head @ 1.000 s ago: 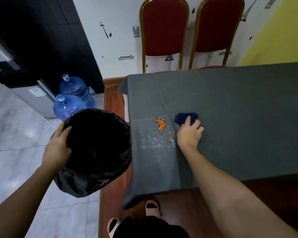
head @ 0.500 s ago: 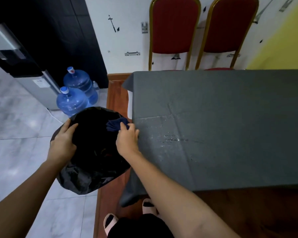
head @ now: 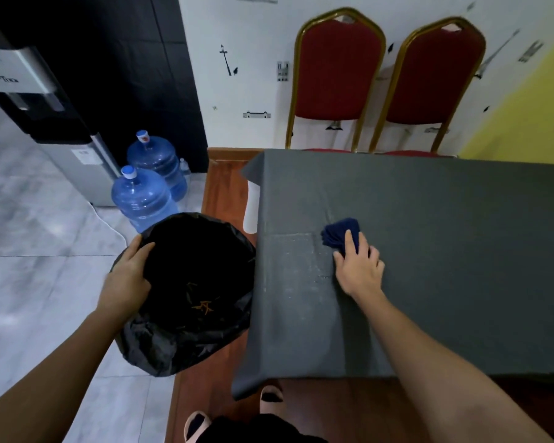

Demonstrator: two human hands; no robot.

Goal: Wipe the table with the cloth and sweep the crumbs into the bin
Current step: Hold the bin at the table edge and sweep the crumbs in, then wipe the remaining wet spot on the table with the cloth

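**A:** Where is the bin [head: 225,226]?

**B:** On the floor just beside the left end of the table [head: 445,251], next to the hanging edge of the grey cover [head: 253,362]. It is lined with a black bag [head: 154,346], and its mouth gapes upward.

**A:** Anything inside?

**B:** The crumbs [head: 202,306]: a small cluster of thin orange sticks low down on the bag's inner surface. The rest of the inside is too dark to make out.

**A:** Who has hold of it?

**B:** The left hand [head: 125,276] grips the rim on the side away from the table, curled over the edge of the bag.

**A:** And the cloth [head: 338,233]?

**B:** It is dark blue and bunched up, lying on the table top a little way in from the left edge. It sits at the right border of a pale damp patch [head: 291,260]. The right hand [head: 360,270] lies on it palm down, fingers fairly straight, pressing rather than clutching. The forefinger runs across the cloth, and the far part of the cloth sticks out beyond the fingertips.

**A:** Any other containers?

**B:** Two big blue water bottles [head: 141,196] stand capped on the tiled floor beyond the bin, close together. I can't tell how full they are. A water dispenser [head: 29,91] stands to their left. Two red chairs [head: 338,68] with gold frames sit at the table's far side, against the wall.
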